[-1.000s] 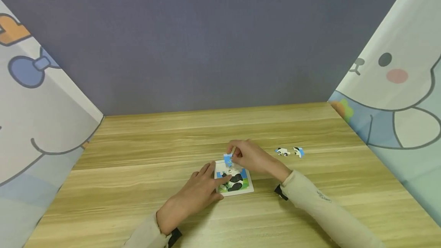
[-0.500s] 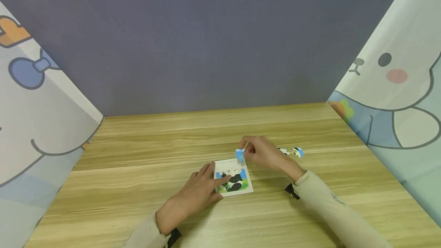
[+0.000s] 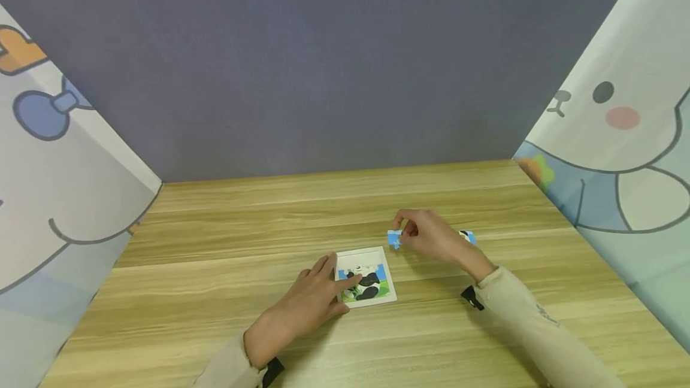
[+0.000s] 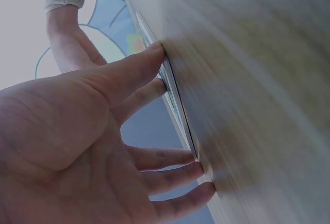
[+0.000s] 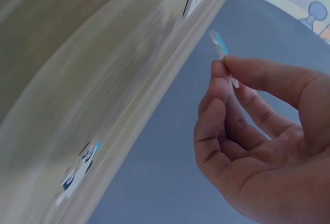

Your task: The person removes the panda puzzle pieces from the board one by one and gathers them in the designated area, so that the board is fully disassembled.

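A panda jigsaw puzzle (image 3: 372, 286) fills the lower part of a white square tray (image 3: 392, 297), with the white bottom bare along the top. My left hand (image 3: 307, 298) rests at the tray's left side, its fingers spread and one reaching onto the panda picture. In the left wrist view the fingertips (image 4: 154, 48) lie along the tray's edge. My right hand (image 3: 431, 235) pinches a blue puzzle piece (image 3: 395, 238) between thumb and fingers, up and right of the tray. The right wrist view shows that piece edge-on, raised above the tabletop.
Another puzzle piece (image 3: 468, 236), blue with black and white, lies on the wooden table (image 3: 242, 226) right of my right hand. A panda-face piece (image 5: 77, 175) shows in the right wrist view. A grey panel (image 3: 323, 76) closes off the back, with cartoon-printed sides.
My right hand has moved right, away from the tray, carrying the blue puzzle piece. It now covers the panda-face piece in the head view. My left hand has stayed in place.
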Demonstrator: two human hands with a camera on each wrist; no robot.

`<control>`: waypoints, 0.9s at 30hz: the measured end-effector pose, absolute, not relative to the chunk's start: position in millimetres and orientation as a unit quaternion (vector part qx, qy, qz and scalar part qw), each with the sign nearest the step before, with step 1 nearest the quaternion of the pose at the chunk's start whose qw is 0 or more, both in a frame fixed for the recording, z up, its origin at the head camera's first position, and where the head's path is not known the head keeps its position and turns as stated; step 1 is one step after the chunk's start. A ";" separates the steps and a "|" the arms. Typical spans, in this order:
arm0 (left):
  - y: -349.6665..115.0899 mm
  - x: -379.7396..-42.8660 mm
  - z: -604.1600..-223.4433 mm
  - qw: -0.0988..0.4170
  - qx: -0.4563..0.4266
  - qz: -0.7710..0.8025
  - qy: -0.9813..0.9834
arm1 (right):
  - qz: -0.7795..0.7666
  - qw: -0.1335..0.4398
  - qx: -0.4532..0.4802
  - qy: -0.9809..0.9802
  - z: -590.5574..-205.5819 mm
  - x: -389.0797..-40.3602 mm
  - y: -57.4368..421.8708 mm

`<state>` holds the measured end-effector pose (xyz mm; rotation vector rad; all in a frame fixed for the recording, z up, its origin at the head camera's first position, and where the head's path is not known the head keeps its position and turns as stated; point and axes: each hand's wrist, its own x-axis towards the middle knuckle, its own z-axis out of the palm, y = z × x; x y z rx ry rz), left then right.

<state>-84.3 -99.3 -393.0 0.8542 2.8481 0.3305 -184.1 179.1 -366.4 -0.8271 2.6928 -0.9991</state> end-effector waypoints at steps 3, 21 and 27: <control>-98.6 -84.9 -392.5 0.078 0.286 0.106 0.949 | -0.329 0.083 -0.269 0.902 -368.7 -186.9 185.2; -98.9 -83.2 -390.1 0.077 0.286 0.120 0.947 | -0.314 0.104 -0.225 0.917 -383.5 -211.3 209.4; -99.8 -82.5 -390.2 0.075 0.287 0.123 0.947 | -0.320 0.118 -0.214 0.915 -385.3 -213.8 211.6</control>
